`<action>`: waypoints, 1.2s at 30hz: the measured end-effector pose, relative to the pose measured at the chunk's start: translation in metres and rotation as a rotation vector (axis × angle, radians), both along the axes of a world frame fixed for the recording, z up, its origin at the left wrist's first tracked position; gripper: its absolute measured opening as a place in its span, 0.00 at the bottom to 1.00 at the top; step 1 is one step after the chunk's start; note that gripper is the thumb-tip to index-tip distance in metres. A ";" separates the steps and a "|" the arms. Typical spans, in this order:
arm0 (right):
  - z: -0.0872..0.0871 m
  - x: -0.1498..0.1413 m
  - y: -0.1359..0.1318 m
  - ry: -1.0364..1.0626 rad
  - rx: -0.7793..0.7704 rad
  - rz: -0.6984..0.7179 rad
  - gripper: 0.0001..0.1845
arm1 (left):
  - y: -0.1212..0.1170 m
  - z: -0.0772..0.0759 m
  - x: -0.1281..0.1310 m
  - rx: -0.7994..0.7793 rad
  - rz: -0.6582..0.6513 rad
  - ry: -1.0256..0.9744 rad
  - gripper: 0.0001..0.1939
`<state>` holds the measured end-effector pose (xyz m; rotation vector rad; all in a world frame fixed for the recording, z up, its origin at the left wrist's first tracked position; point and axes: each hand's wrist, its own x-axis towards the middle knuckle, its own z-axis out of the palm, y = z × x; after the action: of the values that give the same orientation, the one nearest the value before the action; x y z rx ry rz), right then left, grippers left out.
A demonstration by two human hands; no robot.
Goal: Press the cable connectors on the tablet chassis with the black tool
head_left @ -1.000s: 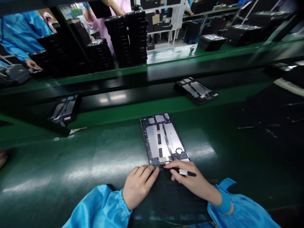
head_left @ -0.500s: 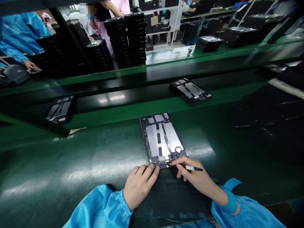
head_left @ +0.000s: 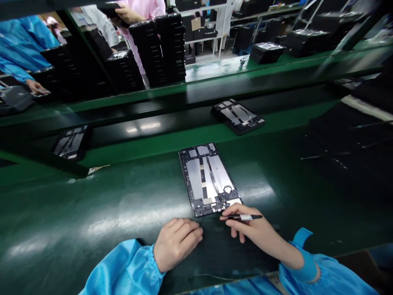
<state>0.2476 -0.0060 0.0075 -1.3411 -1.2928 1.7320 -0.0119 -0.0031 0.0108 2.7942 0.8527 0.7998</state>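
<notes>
An opened tablet [head_left: 192, 174] lies on the green bench, its silver plates, dark ribbon cables and bottom circuit board exposed. Just below its lower left corner, my left hand [head_left: 178, 241] rests with curled fingers, apart from the tablet. Its palm faces down and hides whatever may be under the fingers. My right hand [head_left: 250, 225] pinches slim black tweezers [head_left: 245, 217] with a white wrap, near the tablet's lower right corner. The fingers cover much of the tweezers, and their tips are hard to make out.
Beyond the bench runs a dark conveyor [head_left: 172, 119] bearing another opened tablet [head_left: 239, 116] and, at left, one more [head_left: 70, 143]. A green post [head_left: 66, 166] stands left. Tall stacks of black trays [head_left: 170, 49] and co-workers' arms are behind. Dark cloth [head_left: 353, 131] lies right.
My left hand has drawn back off the tablet's bottom edge and its fingers have curled. The right hand has pulled the tweezers slightly off the board. More bright parts show along the tablet's bottom edge.
</notes>
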 end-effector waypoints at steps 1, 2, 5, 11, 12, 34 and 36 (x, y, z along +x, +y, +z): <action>0.001 0.000 -0.002 0.007 -0.024 0.009 0.18 | -0.003 0.000 0.000 -0.020 -0.057 0.021 0.08; 0.002 0.000 -0.005 0.013 -0.043 0.017 0.18 | -0.006 -0.001 -0.001 -0.033 -0.100 0.053 0.09; 0.004 -0.007 -0.009 0.010 -0.063 0.058 0.17 | -0.015 -0.004 -0.001 -0.049 -0.106 0.148 0.11; 0.009 -0.025 -0.003 -0.195 0.043 0.223 0.13 | -0.021 -0.009 -0.002 -0.035 -0.080 0.161 0.11; 0.010 -0.026 -0.001 -0.226 0.089 0.232 0.12 | -0.021 -0.009 -0.002 -0.032 -0.092 0.165 0.11; 0.016 -0.021 0.025 0.073 0.100 0.034 0.16 | -0.016 -0.002 -0.002 -0.047 -0.066 0.120 0.10; 0.025 -0.017 0.044 0.033 0.114 0.033 0.17 | -0.008 0.000 -0.002 -0.035 -0.034 0.092 0.11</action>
<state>0.2302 0.0384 0.0326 -1.2282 -1.3803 1.6691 -0.0136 -0.0107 0.0110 2.8261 0.8221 0.6498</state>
